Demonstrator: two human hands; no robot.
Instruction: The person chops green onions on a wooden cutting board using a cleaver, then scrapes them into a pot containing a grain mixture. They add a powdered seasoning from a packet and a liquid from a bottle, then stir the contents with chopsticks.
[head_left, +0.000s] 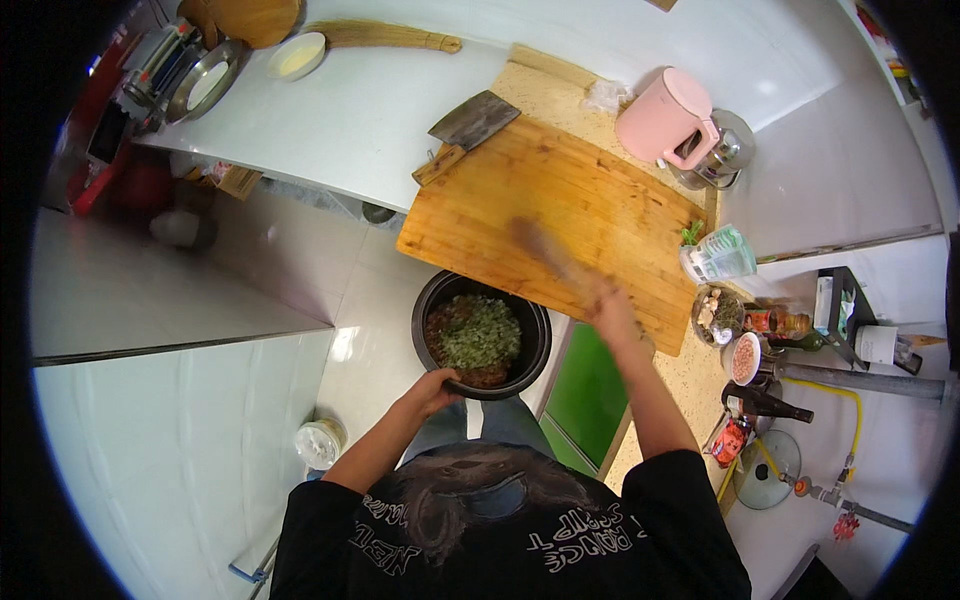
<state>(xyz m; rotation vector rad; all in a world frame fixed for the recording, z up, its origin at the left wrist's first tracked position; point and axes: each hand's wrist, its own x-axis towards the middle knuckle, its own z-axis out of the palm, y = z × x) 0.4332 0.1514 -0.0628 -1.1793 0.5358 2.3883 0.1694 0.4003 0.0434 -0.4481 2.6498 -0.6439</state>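
Observation:
My left hand (433, 391) grips the near-left rim of a black pot (541, 345), with the thumb over its edge. Inside lies finely chopped green vegetable (484, 334) on top of a reddish-brown mince-like mixture (484, 376). The pot is held below the front edge of a wooden cutting board (592, 180). Over the board's near right part, my right hand (611, 311) is closed around a long brownish tool (551, 251), too blurred by motion to name. A cleaver (476, 120) with a wooden handle rests across the board's left corner.
Behind the board stand a pink electric kettle (664, 112) and a plastic bag (720, 255). Along the right are a bowl of pinkish pieces (744, 358), a dark bottle (772, 403) and a glass lid (766, 469). A small bowl (298, 56) and a straw brush (382, 35) lie far left.

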